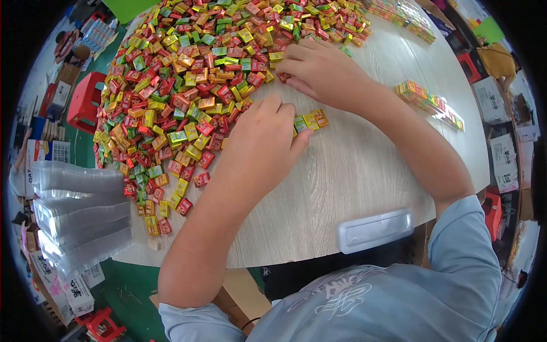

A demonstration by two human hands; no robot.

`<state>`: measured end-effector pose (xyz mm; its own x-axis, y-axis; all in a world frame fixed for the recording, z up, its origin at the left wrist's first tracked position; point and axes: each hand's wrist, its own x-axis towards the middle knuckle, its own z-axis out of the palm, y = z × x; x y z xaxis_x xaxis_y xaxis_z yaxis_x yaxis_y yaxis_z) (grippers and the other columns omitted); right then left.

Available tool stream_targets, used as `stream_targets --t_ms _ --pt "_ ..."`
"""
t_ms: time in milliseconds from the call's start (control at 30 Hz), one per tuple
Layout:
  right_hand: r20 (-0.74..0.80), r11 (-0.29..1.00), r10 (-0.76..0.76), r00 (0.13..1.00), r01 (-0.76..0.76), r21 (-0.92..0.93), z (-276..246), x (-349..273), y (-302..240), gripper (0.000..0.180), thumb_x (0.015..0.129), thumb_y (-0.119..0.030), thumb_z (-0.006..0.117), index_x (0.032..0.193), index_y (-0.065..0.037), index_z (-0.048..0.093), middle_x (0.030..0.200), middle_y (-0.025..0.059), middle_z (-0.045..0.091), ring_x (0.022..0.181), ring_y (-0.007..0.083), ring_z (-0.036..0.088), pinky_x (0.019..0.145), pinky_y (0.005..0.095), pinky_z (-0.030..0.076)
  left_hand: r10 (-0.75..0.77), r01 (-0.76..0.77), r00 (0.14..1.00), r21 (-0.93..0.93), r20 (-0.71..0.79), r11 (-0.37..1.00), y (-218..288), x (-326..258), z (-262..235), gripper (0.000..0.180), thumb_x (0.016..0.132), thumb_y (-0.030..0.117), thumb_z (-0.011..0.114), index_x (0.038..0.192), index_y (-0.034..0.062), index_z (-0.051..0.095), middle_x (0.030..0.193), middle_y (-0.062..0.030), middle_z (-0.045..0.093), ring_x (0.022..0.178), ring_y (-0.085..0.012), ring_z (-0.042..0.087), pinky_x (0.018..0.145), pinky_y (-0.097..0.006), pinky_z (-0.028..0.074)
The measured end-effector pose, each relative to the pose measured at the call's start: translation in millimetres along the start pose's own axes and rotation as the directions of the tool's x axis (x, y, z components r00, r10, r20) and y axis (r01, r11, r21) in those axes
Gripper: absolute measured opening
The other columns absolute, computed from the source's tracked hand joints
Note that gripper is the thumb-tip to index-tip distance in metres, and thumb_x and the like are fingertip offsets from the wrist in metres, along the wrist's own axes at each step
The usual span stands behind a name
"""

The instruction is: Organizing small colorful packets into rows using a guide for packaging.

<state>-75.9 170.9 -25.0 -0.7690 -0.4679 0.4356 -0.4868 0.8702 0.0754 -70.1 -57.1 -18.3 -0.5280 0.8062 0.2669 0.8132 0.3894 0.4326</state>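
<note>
A large heap of small red, yellow, green and orange boxes (188, 74) covers the far left of the table. At its near right edge my left hand (259, 134) is curled, its thumb and fingers around the left end of a short row of small boxes (310, 120). Farther off and to the right, my right hand (319, 71) reaches over the heap's edge with its fingers bent. A small red box (284, 76) shows between its thumb and fingertips. My fingers partly hide what lies under both hands.
A clear plastic tray (376, 229) lies at the table's front edge. Stacked clear trays (82, 211) stand at the left. Filled packs of small boxes (430, 104) lie on the right, with more packs (407, 17) at the far right. A red stool (85, 102) stands beyond the left edge.
</note>
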Motion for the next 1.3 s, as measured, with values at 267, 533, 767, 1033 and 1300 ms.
stream_targets --t_ms 267,533,767,1033,1300 --pt "0.119 0.991 0.073 0.990 -0.086 0.106 -50.2 -49.2 -6.0 0.010 0.094 -0.015 0.073 0.102 -0.010 0.070 0.103 0.0071 0.065 0.106 0.0285 0.064 0.093 0.0434 0.052 -0.010 0.010 0.999 0.009 0.032 1.000 1.2 0.2 0.0 0.036 0.097 0.024 0.073 0.117 -0.0044 0.067 0.109 -0.0198 0.062 0.105 -0.0388 0.064 0.093 -0.046 0.053" --pt "0.365 0.885 0.220 0.904 -0.343 0.315 -73.6 -72.8 -19.0 0.021 0.094 -0.010 0.073 0.114 -0.005 0.070 0.110 0.0100 0.067 0.109 0.0317 0.064 0.098 0.0427 0.051 0.001 -0.004 0.999 0.038 0.054 0.999 4.5 1.2 0.4 0.040 0.095 0.022 0.075 0.124 -0.0030 0.065 0.112 -0.0197 0.061 0.106 -0.0392 0.064 0.094 -0.046 0.053" --pt "0.308 0.869 0.183 0.934 -0.300 0.393 -66.1 -80.5 -24.9 0.026 0.094 -0.007 0.072 0.119 -0.005 0.067 0.112 0.0115 0.067 0.102 0.0299 0.067 0.094 0.0403 0.054 0.017 -0.021 0.997 0.050 0.077 0.999 5.3 2.0 1.0 0.040 0.094 0.021 0.076 0.126 -0.0008 0.065 0.113 -0.0186 0.061 0.107 -0.0391 0.063 0.095 -0.047 0.052" --pt "0.159 0.893 0.206 0.966 -0.251 0.373 -47.8 -82.1 -38.4 0.038 0.093 -0.011 0.073 0.128 -0.004 0.062 0.117 0.0152 0.063 0.109 0.0332 0.065 0.095 0.0441 0.053 0.023 -0.025 0.997 0.026 0.072 0.999 5.7 2.6 1.6 0.041 0.091 0.017 0.078 0.125 -0.0011 0.066 0.114 -0.0187 0.061 0.107 -0.0389 0.063 0.095 -0.047 0.052" --pt "0.251 0.750 0.296 0.922 -0.387 0.536 -44.3 -81.9 -36.4 0.031 0.093 -0.008 0.073 0.122 -0.001 0.066 0.115 0.0156 0.062 0.106 0.0351 0.065 0.091 0.0410 0.054 0.001 0.003 0.998 -0.056 0.056 0.998 10.1 4.7 6.4 0.036 0.090 0.014 0.079 0.122 -0.0005 0.068 0.109 -0.0165 0.062 0.096 -0.0383 0.066 0.084 -0.046 0.053"
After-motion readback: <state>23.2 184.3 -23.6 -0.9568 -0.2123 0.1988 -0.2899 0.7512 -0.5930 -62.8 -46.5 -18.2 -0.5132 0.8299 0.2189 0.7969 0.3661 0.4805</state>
